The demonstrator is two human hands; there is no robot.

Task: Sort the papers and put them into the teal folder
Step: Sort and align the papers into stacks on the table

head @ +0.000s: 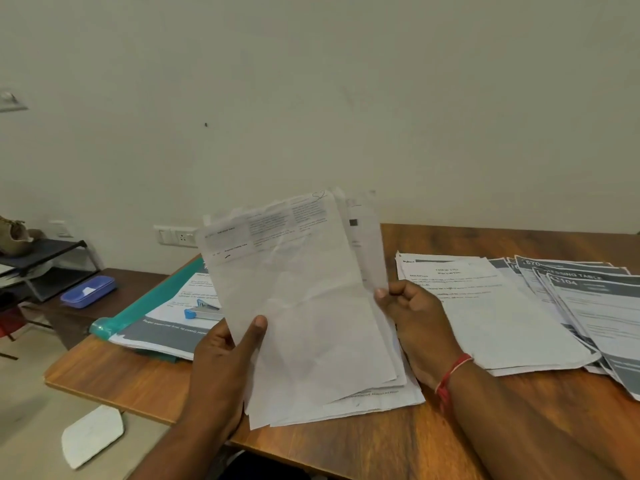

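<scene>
Holding a sheaf of papers (304, 306) upright at frame centre, bottom edges on or just above the table (114, 375). The left hand (225, 344) pinches the lower left edge, thumb on the front sheet and fingers behind. The right hand (412, 313) has its fingers curled round the right edge, where the rear sheets fan out a bit.

The teal folder (149, 296) lies open at centre-left of the frame. Printed sheets are already on it, and a blue-and-silver clip or stapler (202, 311) sits on top (can't tell which).

A white stack (485, 306) is at centre-right, and grey-header sheets (588, 299) are fanned at the far right edge.

My read is mid-sort: the front sheet is being checked for which pile it belongs to.

To do this step well:
- Peel one sheet at a time with the right thumb, and use the left pinch as the anchor.
- The front sheet is creased, so feel for doubles stuck together.
- Match each sheet by its header (grey band vs plain white).
- Tap the bottom edges square on the table before anything goes to the folder.
- Move the clip thing off the folder sheets first, or the new stack will sit crooked.
</scene>
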